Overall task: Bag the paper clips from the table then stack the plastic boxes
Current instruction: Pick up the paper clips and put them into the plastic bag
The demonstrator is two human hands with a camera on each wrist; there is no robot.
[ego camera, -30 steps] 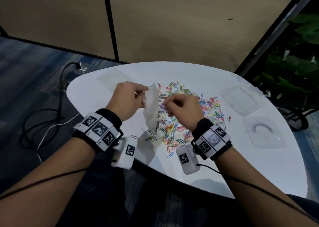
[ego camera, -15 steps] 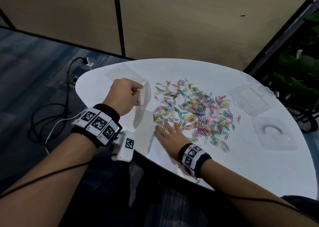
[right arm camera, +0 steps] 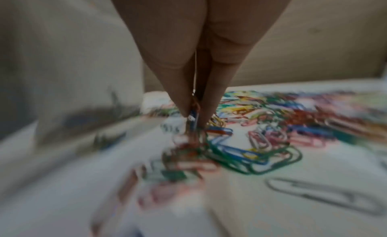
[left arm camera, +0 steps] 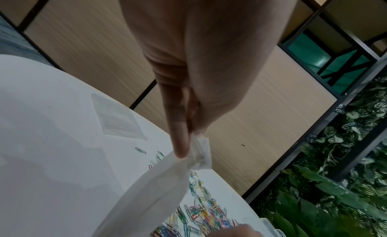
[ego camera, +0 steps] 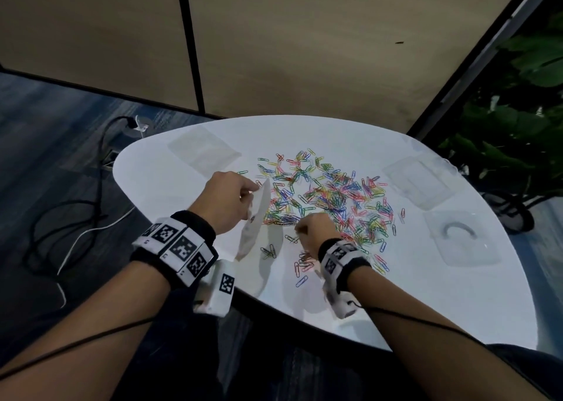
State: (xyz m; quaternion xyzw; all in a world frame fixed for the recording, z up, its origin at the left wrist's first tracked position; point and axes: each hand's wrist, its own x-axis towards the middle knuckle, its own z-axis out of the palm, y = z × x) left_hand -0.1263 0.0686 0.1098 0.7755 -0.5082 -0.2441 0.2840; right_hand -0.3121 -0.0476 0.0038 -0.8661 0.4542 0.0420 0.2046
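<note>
Left hand (ego camera: pixel 227 201) pinches bag (ego camera: pixel 254 217) by top edge, just left of paper clips (ego camera: pixel 329 199) on table (ego camera: pixel 426 294); right hand (ego camera: pixel 313 233) pinches few clips at pile's near edge; clips light, slippery, tangle-prone; bag thin, limp; hold by rim.

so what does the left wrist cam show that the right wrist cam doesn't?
Left wrist only: the left hand pinches the top edge of the white bag; a clear flat bag lies farther along the table; plants stand at the right.

Right wrist only: the right hand pinches a few paper clips above the pile, in a blurred picture.

Both: the coloured clip pile on the white table.
</note>
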